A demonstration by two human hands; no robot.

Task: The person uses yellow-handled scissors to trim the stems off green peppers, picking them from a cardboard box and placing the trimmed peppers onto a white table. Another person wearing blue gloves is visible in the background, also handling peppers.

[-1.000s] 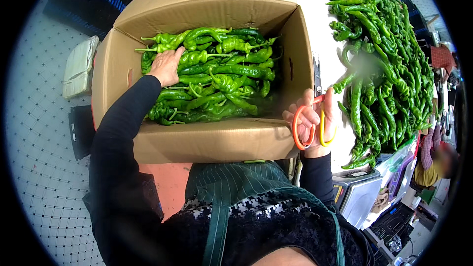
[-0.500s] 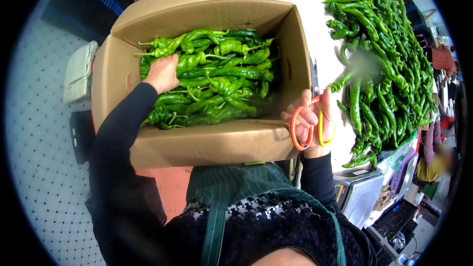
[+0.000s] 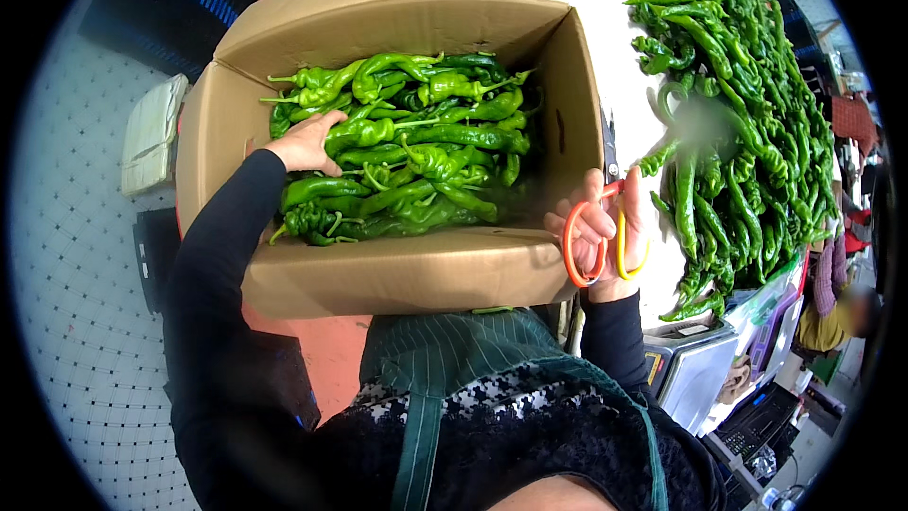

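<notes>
White worktop [image 3: 624,76]: runs along the right side, bearing a long heap of loose green peppers [image 3: 757,161].
Cardboard box [image 3: 407,279]: stands open in front of the person, beside the worktop.
Boxed peppers [image 3: 463,138]: lie inside the box in a layered pile, many of them crosswise.
Pepper handling: seems to be the step in hand, done by the left hand alone; whether it picks or arranges cannot be told.
Pepper grip: would likely call for thumb and fingers to close gently, sparing the stems.
Left hand [image 3: 307,144]: reaches over the box's left part, palm down, thumb and fingers spread about a pale green pepper's end; firm contact cannot be told.
Right hand [image 3: 610,251]: is palm up by the box's near right corner, fingers curled at the handles.
Scissors [image 3: 613,170]: sit in the right hand, blades pointing away from the person.
</notes>
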